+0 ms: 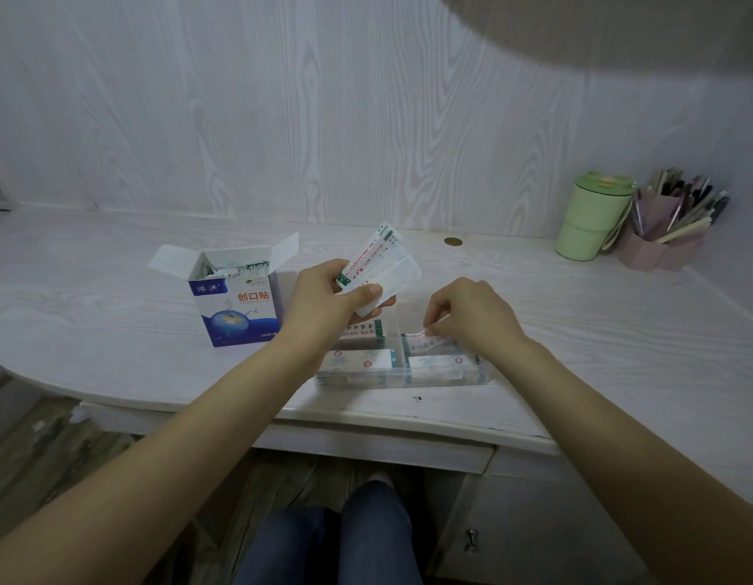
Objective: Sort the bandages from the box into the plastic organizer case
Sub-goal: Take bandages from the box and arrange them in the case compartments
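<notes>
An open blue and white bandage box (235, 301) stands on the desk at the left, with wrapped bandages showing inside. A clear plastic organizer case (402, 380) lies in front of me, its compartments holding stacks of bandages. My left hand (324, 297) grips a fanned bunch of bandages (381, 263) above the case's left side. My right hand (471, 314) pinches a single bandage (417, 332) over the case's right rear compartment.
A green lidded cup (590, 217) and a pink holder full of pens (670, 234) stand at the back right. A small brown round spot (453, 241) marks the desk near the wall. The desk's front edge runs just below the case, with a drawer beneath.
</notes>
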The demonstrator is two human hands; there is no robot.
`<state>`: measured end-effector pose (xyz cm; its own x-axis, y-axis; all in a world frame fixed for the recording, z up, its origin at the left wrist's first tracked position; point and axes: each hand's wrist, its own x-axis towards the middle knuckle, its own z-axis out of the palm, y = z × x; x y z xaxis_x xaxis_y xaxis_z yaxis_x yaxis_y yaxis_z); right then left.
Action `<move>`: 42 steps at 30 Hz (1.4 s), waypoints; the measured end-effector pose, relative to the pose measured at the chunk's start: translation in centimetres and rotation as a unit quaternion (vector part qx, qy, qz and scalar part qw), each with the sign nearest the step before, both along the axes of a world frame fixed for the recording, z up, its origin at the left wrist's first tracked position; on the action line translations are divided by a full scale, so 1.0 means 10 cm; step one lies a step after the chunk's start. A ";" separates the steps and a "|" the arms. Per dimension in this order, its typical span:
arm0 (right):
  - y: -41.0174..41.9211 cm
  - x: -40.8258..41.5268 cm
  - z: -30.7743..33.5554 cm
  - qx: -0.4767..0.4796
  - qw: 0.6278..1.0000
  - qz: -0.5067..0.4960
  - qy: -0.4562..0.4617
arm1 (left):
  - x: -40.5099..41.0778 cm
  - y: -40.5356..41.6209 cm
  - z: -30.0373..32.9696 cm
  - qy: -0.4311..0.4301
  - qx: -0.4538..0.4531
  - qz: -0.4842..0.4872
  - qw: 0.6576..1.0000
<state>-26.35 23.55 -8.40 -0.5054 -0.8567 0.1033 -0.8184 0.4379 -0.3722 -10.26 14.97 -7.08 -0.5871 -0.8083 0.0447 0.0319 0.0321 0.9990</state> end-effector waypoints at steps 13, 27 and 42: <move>-0.08 -0.02 0.17 0.111 0.980 0.159 0.045 | -0.01 0.01 0.03 0.005 -0.021 -0.014 1.000; 0.21 0.13 0.31 -0.242 0.871 0.070 -0.422 | -0.01 0.06 0.08 0.007 -0.034 -0.023 0.999; 0.24 0.04 0.25 -0.324 0.861 0.006 -0.392 | -0.05 0.00 0.11 0.069 -0.011 0.041 0.997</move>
